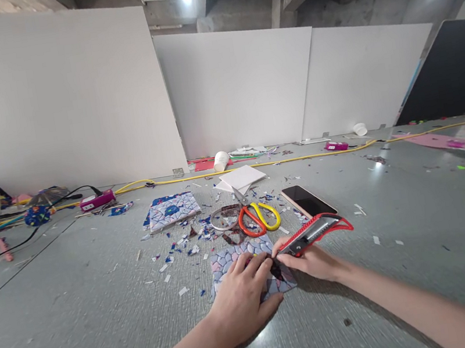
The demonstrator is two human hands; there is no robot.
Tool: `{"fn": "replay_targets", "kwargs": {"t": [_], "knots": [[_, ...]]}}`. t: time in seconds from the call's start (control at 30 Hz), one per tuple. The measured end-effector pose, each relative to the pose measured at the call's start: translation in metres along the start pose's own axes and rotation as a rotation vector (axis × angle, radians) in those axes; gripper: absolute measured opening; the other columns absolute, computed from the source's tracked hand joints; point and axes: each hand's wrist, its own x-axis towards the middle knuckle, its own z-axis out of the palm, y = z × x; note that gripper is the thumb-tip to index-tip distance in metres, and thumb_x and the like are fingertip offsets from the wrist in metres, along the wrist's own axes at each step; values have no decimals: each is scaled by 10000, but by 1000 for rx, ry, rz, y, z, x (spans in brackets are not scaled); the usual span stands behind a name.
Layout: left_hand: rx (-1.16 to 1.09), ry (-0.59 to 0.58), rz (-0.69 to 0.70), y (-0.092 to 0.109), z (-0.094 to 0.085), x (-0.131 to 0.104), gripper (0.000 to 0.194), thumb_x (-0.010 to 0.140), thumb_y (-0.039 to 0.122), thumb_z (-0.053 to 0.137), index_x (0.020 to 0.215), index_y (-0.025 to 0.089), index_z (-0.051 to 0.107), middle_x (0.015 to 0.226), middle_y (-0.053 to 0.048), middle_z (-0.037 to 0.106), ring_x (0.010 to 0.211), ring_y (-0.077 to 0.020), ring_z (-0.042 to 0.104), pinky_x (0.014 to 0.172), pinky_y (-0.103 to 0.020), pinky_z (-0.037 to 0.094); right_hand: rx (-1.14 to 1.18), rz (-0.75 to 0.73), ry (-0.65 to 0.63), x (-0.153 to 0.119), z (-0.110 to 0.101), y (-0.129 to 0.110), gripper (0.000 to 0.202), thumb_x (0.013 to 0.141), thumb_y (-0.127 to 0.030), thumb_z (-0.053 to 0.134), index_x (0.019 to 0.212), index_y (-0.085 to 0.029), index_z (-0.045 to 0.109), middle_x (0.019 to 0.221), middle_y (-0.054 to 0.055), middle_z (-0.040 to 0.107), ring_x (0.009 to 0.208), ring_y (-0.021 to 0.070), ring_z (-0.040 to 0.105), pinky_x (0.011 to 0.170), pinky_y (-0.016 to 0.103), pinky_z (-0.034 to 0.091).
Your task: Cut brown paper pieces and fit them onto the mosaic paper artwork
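Note:
A patterned square sheet [225,261] with a pebble print lies on the grey table in front of me. My left hand [245,295] presses down on it, palm down, fingers spread over its middle. In my right hand [310,261] is a red and black utility knife [312,233], its front end low at the sheet beside my left fingertips. A dark piece [277,271] shows on the sheet between the hands; its details are hard to make out. Scissors [252,218] with one orange and one yellow handle rest just beyond the sheet, next to a roll of tape [223,219].
A phone [308,201] lies at the right, white cards [244,178] behind the scissors, and a stack of patterned squares [173,210] at the left. Scraps litter the table [106,323]. A yellow cable [300,157] crosses the back near a paper cup [220,161].

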Motion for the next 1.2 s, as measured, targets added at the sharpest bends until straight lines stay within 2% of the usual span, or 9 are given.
{"fn": "replay_targets", "kwargs": {"t": [0.13,0.37,0.57,0.87,1.03,1.2], "knots": [[15,-8,9,0,-1,0,391,798,395,467,1139,204,481,1215,-65,500,1081,-272,410,887,-466,396,-62,-46,-51,2,-2,1,153,816,-208,418,862,-189,563,818,14,592,761,142,547,723,266,425],[31,-11,15,0,0,0,426,799,388,468,1182,203,457,1223,-75,494,1084,-276,409,877,-470,404,-148,-74,-184,2,-7,-5,133,792,-206,462,865,-222,571,757,-11,602,719,134,555,687,253,421],[31,-10,8,0,0,-1,360,800,385,466,1107,202,505,1228,-60,492,1082,-273,413,885,-459,401,9,-17,-51,1,-5,5,131,815,-220,428,860,-187,547,823,19,580,786,146,546,736,275,421],[23,-8,14,0,-1,0,401,791,391,481,1148,208,463,1222,-73,496,1092,-280,417,883,-472,395,-69,-67,-160,2,-5,1,124,787,-184,455,846,-202,563,706,-14,576,666,125,534,648,246,409],[-41,46,-39,-1,3,-1,459,755,393,529,1140,168,423,1158,-87,530,1066,-266,444,887,-437,401,102,61,-38,2,-3,5,128,818,-246,433,879,-194,533,663,-22,527,607,116,503,594,240,398],[-46,94,-45,-4,9,-2,531,734,405,549,1170,149,384,1165,-121,515,1076,-272,449,892,-449,392,74,46,-44,3,0,6,148,820,-255,442,922,-208,539,706,-16,536,658,125,511,667,258,401]]}}
